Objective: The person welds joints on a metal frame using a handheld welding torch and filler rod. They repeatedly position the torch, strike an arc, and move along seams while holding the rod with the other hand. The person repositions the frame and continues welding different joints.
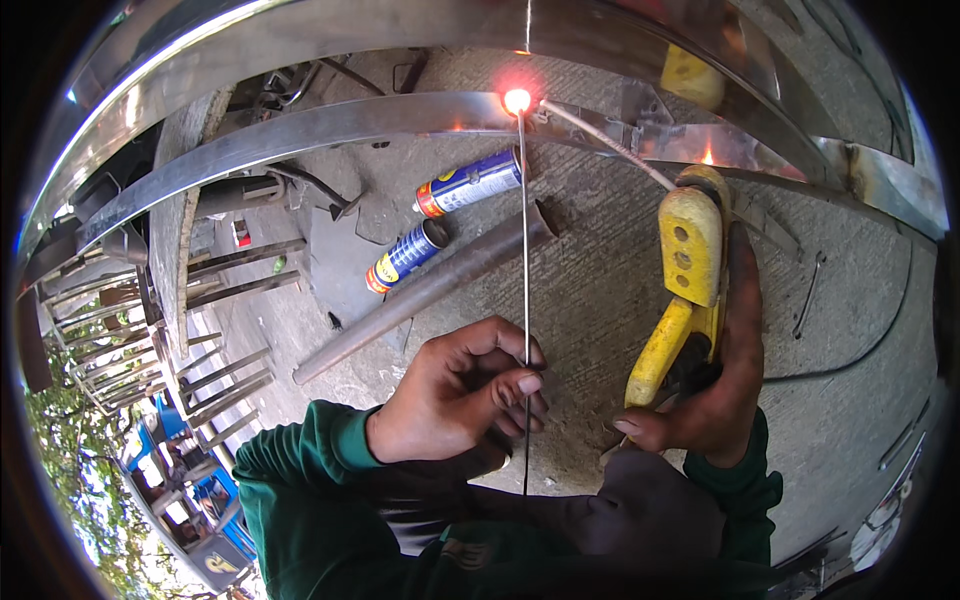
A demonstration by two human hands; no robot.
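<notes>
My left hand (460, 390) pinches a long thin filler rod (526, 250) between thumb and fingers. The rod runs straight up to a bright glowing spot (517, 101) on a curved metal strip (340, 115). In my right hand (735, 370) is a yellow electrode holder (690, 240), my fingers wrapped round its handle. A welding electrode (610, 145) sticks out of its jaws toward the upper left, its tip close beside the glow. The glare hides the exact contact of rod, electrode and strip.
A wider polished metal band (400, 38) arches above the strip. On the concrete lie two blue spray cans (470, 182) and a metal pipe (430, 290). A wooden plank (178, 230) and a rack of metal bars (230, 390) stand at left. A dark cable (850, 360) runs at right.
</notes>
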